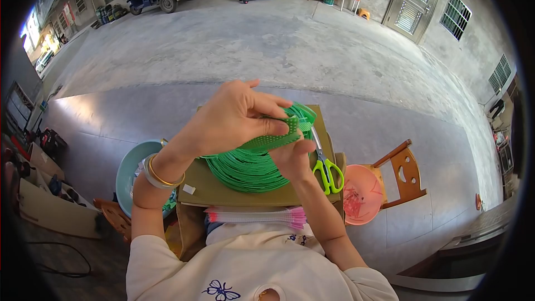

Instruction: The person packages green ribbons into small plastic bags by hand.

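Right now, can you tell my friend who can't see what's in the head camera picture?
A person's left hand pinches a green perforated strip above a coil of green strands on a table, the right hand close by. Green-handled scissors lie right of the coil; a teal basin stands left of the table, a pink basin right.

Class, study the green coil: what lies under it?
The green coil rests on an olive-brown tabletop, whose surface shows around it. Whatever lies directly beneath the coil is covered, so that part cannot be seen.
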The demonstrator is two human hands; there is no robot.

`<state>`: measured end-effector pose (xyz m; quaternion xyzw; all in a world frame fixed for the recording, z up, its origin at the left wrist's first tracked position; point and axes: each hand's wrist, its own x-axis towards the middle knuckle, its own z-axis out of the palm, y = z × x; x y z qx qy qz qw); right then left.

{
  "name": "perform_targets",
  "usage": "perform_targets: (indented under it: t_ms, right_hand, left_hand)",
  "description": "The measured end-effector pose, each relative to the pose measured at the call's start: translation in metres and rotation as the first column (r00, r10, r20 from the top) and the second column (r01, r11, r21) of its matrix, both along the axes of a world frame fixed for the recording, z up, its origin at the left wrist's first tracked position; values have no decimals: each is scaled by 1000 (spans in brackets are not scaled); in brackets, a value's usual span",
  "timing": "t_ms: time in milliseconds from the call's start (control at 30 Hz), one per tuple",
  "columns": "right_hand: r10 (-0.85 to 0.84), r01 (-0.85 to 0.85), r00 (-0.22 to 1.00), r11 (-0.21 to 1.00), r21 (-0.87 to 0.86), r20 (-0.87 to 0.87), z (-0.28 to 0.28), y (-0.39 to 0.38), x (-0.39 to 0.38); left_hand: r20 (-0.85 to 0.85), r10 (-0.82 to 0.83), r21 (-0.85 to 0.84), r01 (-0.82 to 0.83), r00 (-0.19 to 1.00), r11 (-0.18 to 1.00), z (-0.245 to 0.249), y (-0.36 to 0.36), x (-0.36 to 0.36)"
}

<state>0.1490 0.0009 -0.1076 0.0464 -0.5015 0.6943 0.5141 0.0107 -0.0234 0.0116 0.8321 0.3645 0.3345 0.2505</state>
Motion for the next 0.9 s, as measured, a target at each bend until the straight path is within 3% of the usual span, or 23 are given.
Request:
perform_targets:
  t_ms: [33,67,133,300,367,433,533,633,700,833,900]
  right_hand:
    - [-91,88,996,990,112,19,3,-3,-8]
    - [-187,178,982,960,216,24,6,-6,-16]
    - [-75,76,996,997,-19,49,14,-11,-24]
    - [-117,88,963,988,-128,-243,55,-3,-2]
    - [-129,91,905,990,-110,-406,68,10,26]
    - [-135,127,891,991,-49,-433,78,19,59]
    - [-213,132,870,970,-205,-445,85,31,97]
    - [-195,74,874,959,-275,-444,71,50,117]
    - [-347,212,872,903,-374,-345,61,59,115]
    - [-436,316,877,839,-443,-203,29,74,101]
    - [-296,186,918,909,-372,-265,9,80,80]
  left_hand:
    - [0,10,20,-10,1000,1000,0,2,2]
    - [38,30,-75,-27,999,997,1,4,2]
    - [109,73,-261,-42,991,964,5,8,2]
    - [326,4,-371,124,945,920,-23,8,-24]
    - [207,-33,-436,123,978,891,-37,6,-35]
    - [-127,-95,-493,20,987,870,-47,2,-44]
    - [1,-147,-484,129,989,866,-57,-8,-46]
    - [320,5,-675,224,947,703,-44,-25,-37]
    - [205,6,-703,143,979,697,-32,-28,-40]
    - [53,61,-585,-18,997,811,-2,-37,-43]
    - [219,14,-331,61,976,941,-1,-33,-40]
